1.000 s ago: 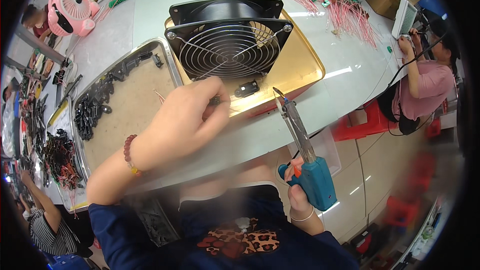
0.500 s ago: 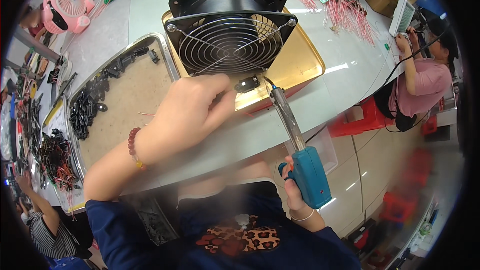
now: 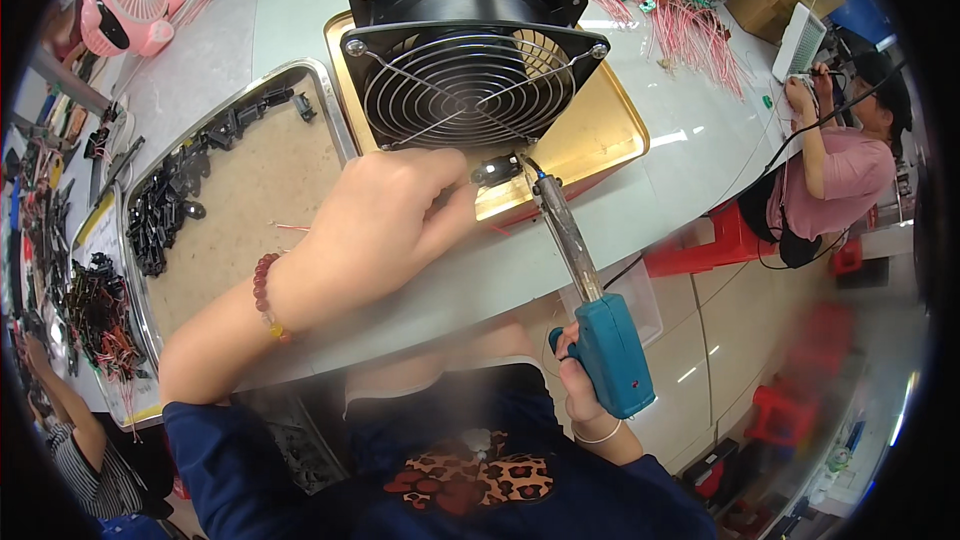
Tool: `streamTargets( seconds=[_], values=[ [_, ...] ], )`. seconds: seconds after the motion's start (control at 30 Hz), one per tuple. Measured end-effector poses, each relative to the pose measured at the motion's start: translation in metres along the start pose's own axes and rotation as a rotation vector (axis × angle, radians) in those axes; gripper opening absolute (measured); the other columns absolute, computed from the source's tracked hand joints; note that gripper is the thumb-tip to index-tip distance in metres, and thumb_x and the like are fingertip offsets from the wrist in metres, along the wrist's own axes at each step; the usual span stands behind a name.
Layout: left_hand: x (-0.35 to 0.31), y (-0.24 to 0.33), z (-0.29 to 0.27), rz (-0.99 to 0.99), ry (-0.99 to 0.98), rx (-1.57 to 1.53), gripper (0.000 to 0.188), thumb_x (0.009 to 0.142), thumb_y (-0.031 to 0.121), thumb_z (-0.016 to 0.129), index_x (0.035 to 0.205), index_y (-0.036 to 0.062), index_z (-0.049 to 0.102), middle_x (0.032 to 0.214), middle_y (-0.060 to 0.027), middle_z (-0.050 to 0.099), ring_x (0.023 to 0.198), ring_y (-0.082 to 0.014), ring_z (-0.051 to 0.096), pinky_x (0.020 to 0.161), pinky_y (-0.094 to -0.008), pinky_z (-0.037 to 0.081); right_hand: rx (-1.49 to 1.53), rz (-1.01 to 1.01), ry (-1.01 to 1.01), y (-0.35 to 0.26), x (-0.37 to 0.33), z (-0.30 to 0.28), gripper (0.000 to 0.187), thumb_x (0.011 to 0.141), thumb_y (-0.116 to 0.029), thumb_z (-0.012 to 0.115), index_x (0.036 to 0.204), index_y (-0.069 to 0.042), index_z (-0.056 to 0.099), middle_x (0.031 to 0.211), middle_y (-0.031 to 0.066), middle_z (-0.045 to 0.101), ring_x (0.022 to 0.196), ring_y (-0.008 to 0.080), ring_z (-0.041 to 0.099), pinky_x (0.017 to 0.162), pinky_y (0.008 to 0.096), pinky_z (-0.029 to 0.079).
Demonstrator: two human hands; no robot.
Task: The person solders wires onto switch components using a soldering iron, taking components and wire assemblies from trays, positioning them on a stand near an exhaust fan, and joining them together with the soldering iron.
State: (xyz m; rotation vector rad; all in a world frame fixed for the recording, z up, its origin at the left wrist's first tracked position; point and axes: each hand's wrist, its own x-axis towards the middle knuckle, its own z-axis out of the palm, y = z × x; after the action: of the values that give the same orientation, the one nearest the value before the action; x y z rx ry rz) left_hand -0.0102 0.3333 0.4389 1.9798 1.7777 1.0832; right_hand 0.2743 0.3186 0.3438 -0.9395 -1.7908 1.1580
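Observation:
My left hand (image 3: 390,220), with a beaded bracelet at its wrist, is closed in a pinch at the left end of a small black plastic part (image 3: 497,171). The part is over the near edge of a gold-coloured tray (image 3: 612,120). In my right hand (image 3: 582,380) is a teal-handled soldering gun (image 3: 613,355), gripped by its handle. Its thin tip comes up to the right end of the black part; whether they touch is hard to tell. A black axial fan with a wire guard (image 3: 472,105) stands on the tray just behind the part.
To the left, a metal-rimmed tray (image 3: 345,125) holds several black parts (image 3: 160,210). A bundle of red and black wired pieces (image 3: 105,310) lies farther left. Pink wires (image 3: 690,35) are spread at the back right. A pink fan (image 3: 130,0) stands back left. A co-worker (image 3: 840,160) sits at right.
The soldering gun's tip has moved slightly left, closer to the black part's right end. My left hand keeps its pinch. The whole view has shifted a little.

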Motion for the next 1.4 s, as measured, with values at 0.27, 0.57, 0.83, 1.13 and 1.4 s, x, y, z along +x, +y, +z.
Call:
streamTargets(
  seconds=[0.27,0.57,0.83,1.13,1.4],
  values=[
    [-0.001,0.0,-0.001,-0.02,0.034,-0.019,0.017,0.084,0.011,0.061,0.074,-0.0032,0.058,0.062,-0.0162,0.055,0.05,-0.0281,0.054,0.049,-0.034,0.044,-0.037,-0.004,-0.024,0.001,0.0,-0.001,0.035,0.06,-0.003,0.064,0.094,-0.002,0.062,0.089,0.0098,0.058,0.075,0.0281,0.054,0.063,0.0355,0.043],
    [-0.003,-0.002,-0.002,-0.034,0.026,-0.036,0.017,0.084,0.011,0.061,0.075,-0.0029,0.059,0.063,-0.0153,0.056,0.05,-0.0258,0.055,0.049,-0.0325,0.044,-0.02,-0.027,-0.031,0.003,0.0,0.003,0.036,0.061,-0.004,0.065,0.096,-0.002,0.061,0.089,0.0099,0.058,0.075,0.0284,0.054,0.065,0.0358,0.044],
    [-0.003,-0.003,-0.003,-0.029,0.025,-0.029,0.015,0.083,0.011,0.061,0.076,-0.0017,0.059,0.064,-0.0146,0.057,0.052,-0.0262,0.056,0.05,-0.0328,0.045,0.007,-0.008,-0.024,0.007,-0.003,0.002,0.033,0.06,-0.004,0.066,0.093,-0.003,0.06,0.089,0.0104,0.058,0.075,0.0288,0.054,0.064,0.0364,0.043],
    [-0.002,-0.003,-0.002,-0.006,0.02,-0.014,0.013,0.083,0.011,0.061,0.076,-0.0004,0.06,0.063,-0.0142,0.056,0.051,-0.0262,0.055,0.05,-0.0339,0.044,0.0,-0.034,-0.02,-0.001,0.003,0.006,0.03,0.06,-0.003,0.065,0.089,-0.003,0.059,0.087,0.0099,0.057,0.073,0.0282,0.053,0.062,0.0358,0.042],
    [-0.002,-0.004,-0.002,-0.01,0.025,-0.003,0.014,0.082,0.012,0.061,0.076,-0.0004,0.06,0.063,-0.0142,0.056,0.05,-0.0261,0.055,0.05,-0.0334,0.044,-0.043,-0.053,-0.042,-0.002,0.005,0.007,0.025,0.061,-0.003,0.065,0.086,-0.004,0.058,0.084,0.0094,0.056,0.071,0.0276,0.052,0.061,0.0353,0.041]
  ],
)
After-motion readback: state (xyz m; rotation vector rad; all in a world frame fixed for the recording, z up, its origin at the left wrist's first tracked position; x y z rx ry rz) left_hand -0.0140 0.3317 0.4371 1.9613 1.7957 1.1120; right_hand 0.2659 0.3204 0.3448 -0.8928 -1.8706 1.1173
